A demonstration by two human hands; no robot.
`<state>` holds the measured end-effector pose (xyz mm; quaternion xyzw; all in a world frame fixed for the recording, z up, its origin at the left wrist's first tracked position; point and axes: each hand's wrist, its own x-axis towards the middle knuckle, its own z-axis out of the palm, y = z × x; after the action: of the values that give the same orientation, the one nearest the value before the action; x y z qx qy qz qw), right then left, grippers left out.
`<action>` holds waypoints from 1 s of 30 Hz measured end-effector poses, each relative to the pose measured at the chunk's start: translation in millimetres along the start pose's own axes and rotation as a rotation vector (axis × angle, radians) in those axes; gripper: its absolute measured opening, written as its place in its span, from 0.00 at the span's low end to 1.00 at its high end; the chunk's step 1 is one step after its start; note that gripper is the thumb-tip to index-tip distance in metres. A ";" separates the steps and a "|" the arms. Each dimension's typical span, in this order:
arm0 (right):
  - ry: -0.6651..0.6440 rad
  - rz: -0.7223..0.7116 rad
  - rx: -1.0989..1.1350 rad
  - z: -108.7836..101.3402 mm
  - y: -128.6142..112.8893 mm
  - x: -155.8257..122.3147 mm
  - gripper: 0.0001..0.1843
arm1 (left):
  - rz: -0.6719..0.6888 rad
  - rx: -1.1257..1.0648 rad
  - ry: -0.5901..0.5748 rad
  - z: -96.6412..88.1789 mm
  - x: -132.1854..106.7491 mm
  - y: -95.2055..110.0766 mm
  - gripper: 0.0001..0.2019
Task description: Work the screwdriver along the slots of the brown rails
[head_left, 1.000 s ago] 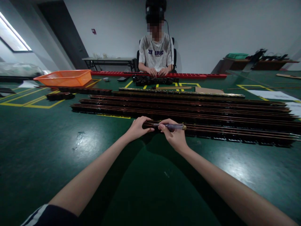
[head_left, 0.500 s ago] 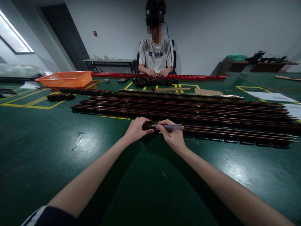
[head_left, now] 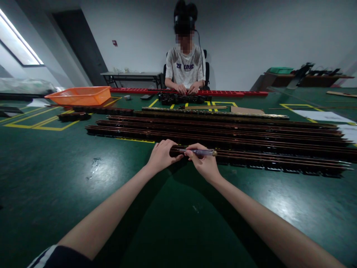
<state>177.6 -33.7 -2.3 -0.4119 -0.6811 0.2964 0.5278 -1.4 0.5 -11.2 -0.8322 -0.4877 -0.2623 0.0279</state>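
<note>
My left hand (head_left: 162,156) grips the left end of a long dark strip (head_left: 264,160) with copper-coloured rods along it, thumb on the near side and fingers over the far side. In my right hand (head_left: 205,163) is a screwdriver (head_left: 202,152) with a clear purplish handle, held almost level like a pen. Its thin shaft points left, towards the strip by my left thumb. Whether the tip touches the strip I cannot tell. Just beyond both hands lies a row of similar long dark strips (head_left: 223,130), side by side.
An orange basket (head_left: 78,97) stands at the back left, near a short dark piece (head_left: 74,116). Across the green table (head_left: 69,178) a person (head_left: 185,67) has both hands at a cluster of dark parts (head_left: 184,98). Behind it runs a red rail (head_left: 234,93). White papers (head_left: 320,115) lie right.
The whole view has shifted slightly. Both hands keep their places on the strip, and the screwdriver is held almost the same way.
</note>
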 end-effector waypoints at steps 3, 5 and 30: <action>0.021 0.008 0.015 0.9 -0.2 -0.1 0.09 | 0.000 0.031 0.006 -0.2 -0.7 2.4 0.17; 0.032 0.010 0.010 1.1 -1.0 0.0 0.09 | 0.000 0.048 0.011 -0.5 -1.1 3.4 0.17; 0.035 0.009 -0.048 -0.4 -3.6 0.3 0.09 | -0.070 0.153 -0.005 -3.2 -1.9 9.4 0.18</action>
<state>177.1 -35.2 0.9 -0.4325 -0.6770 0.2750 0.5282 4.4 -6.8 -7.3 -0.8107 -0.5351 -0.2232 0.0811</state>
